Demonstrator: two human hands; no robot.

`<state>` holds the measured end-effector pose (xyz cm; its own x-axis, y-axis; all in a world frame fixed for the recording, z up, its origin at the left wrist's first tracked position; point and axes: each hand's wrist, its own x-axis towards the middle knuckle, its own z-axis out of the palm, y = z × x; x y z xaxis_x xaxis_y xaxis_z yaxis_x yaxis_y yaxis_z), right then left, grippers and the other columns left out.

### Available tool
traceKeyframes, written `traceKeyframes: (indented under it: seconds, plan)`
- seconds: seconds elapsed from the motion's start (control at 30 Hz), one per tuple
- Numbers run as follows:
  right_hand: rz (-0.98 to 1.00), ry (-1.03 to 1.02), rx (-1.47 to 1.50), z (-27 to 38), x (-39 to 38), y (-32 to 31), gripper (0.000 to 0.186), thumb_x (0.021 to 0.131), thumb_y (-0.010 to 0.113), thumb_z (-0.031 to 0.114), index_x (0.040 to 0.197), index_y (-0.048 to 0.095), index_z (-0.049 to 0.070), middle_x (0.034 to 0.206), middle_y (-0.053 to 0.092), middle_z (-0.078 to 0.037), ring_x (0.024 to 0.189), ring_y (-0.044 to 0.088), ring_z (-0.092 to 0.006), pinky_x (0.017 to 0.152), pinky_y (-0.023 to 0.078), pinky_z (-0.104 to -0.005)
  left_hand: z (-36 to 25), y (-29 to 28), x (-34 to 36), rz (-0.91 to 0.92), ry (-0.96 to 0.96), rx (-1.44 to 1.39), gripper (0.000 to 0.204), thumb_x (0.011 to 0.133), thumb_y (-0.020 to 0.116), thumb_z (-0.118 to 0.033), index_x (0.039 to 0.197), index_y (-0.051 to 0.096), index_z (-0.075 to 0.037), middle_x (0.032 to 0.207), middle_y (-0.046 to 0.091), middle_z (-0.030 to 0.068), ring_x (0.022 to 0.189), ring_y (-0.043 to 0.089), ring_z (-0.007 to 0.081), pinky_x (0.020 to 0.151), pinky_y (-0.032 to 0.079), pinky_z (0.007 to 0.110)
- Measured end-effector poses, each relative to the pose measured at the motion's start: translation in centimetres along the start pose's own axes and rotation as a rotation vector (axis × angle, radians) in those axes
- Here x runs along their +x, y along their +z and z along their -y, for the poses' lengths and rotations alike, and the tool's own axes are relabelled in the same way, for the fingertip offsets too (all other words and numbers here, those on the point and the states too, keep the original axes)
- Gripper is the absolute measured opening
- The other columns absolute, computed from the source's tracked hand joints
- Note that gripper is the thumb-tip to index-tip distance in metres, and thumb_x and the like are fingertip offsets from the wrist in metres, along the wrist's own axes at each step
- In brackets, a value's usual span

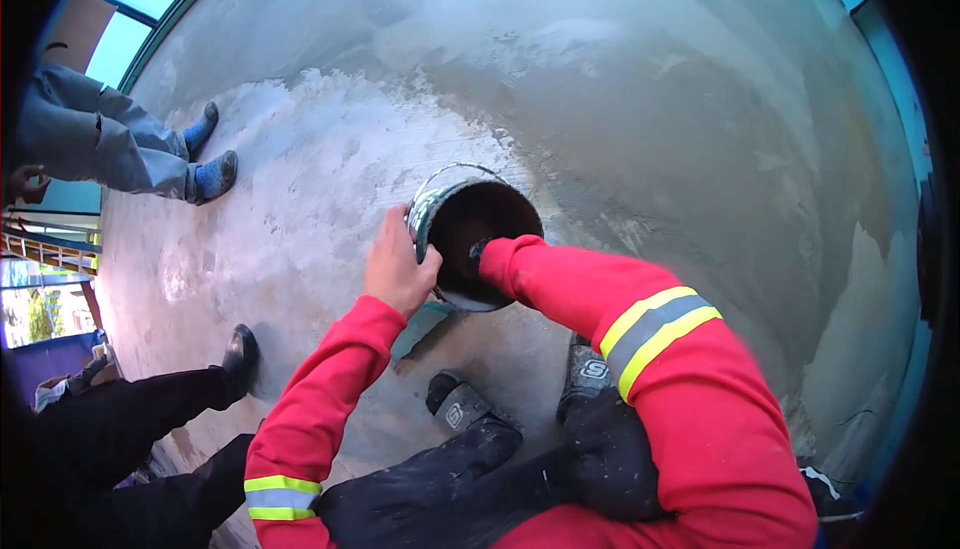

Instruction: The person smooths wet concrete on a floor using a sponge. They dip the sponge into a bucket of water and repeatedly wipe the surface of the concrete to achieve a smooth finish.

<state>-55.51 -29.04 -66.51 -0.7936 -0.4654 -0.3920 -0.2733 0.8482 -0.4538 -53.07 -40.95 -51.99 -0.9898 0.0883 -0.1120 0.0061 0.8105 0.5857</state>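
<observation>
A dark bucket [500, 207] stands on the floor just in front of my feet, its mouth tilted toward me and its thin wire handle [462, 166] resting at the far side. My left hand [394, 269] grips the bucket's left rim, thumb on the near edge. My right arm, in a red sleeve with reflective bands, reaches down into the bucket. Only a dark bit of my right hand [478, 253] shows past the cuff; its fingers and whatever they touch are hidden in the shadowed inside. A flat greenish-grey piece [422, 331] lies beside the bucket, near my left wrist.
Wet-looking grey plaster or cement [700, 159] covers the surface ahead and right; a paler, rough area [300, 169] lies left. One person in grey trousers [130, 139] stands far left, another in black trousers [150, 419] nearer. A ladder [45, 249] is at the left edge.
</observation>
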Motion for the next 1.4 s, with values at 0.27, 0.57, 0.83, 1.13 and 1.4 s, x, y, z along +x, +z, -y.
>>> traceKeyframes:
  seconds: [0.27,0.57,0.83,1.13,1.4]
  plan:
    - [0.001,-0.335,-0.125,-0.8,2.5,0.6,0.073,0.074,0.063,0.036,0.138,0.04,0.008,0.143,0.032,-0.024,0.132,0.029,-0.0441,0.105,0.025,-0.0608,0.8,0.6,0.7,-0.082,-0.046,-0.005,0.055,0.077,0.06,-0.012,0.127,0.04,0.001,0.1,0.058,0.0231,0.091,0.061,0.0385,0.08,0.048,0.044]
    - [-0.37,-0.071,0.141,-6.4,4.9,10.8,0.052,0.068,0.063,0.016,0.119,0.06,0.005,0.12,0.059,-0.023,0.107,0.058,-0.0364,0.092,0.044,-0.0485,-1.1,3.5,0.6,-0.07,0.051,-0.04,0.053,0.078,0.056,-0.007,0.128,0.041,0.0,0.096,0.057,0.0206,0.087,0.06,0.0352,0.075,0.048,0.041]
    - [-0.105,-0.449,0.127,2.6,5.5,-2.2,0.02,0.072,0.061,0.018,0.08,0.071,0.003,0.083,0.068,-0.019,0.078,0.065,-0.0346,0.071,0.052,-0.0438,5.4,-0.3,0.4,-0.176,0.093,0.084,0.051,0.081,0.053,-0.007,0.129,0.04,0.005,0.107,0.055,0.0231,0.096,0.056,0.0342,0.088,0.043,0.039]
    - [-0.194,-0.399,0.069,0.9,3.8,-1.8,0.029,0.076,0.062,0.013,0.103,0.069,0.005,0.107,0.066,-0.018,0.101,0.063,-0.0332,0.085,0.05,-0.0429,4.5,1.0,1.5,-0.108,0.137,0.022,0.051,0.085,0.051,-0.006,0.133,0.037,0.003,0.117,0.053,0.0236,0.103,0.055,0.032,0.092,0.042,0.038]
    - [-0.184,-0.462,-0.111,-1.3,2.0,-3.3,0.022,0.077,0.059,0.016,0.091,0.072,0.005,0.091,0.069,-0.017,0.086,0.067,-0.0309,0.075,0.053,-0.0424,2.1,1.4,2.0,-0.084,0.168,0.061,0.048,0.085,0.051,-0.006,0.131,0.04,0.002,0.101,0.055,0.0139,0.086,0.054,0.0224,0.08,0.044,0.032]
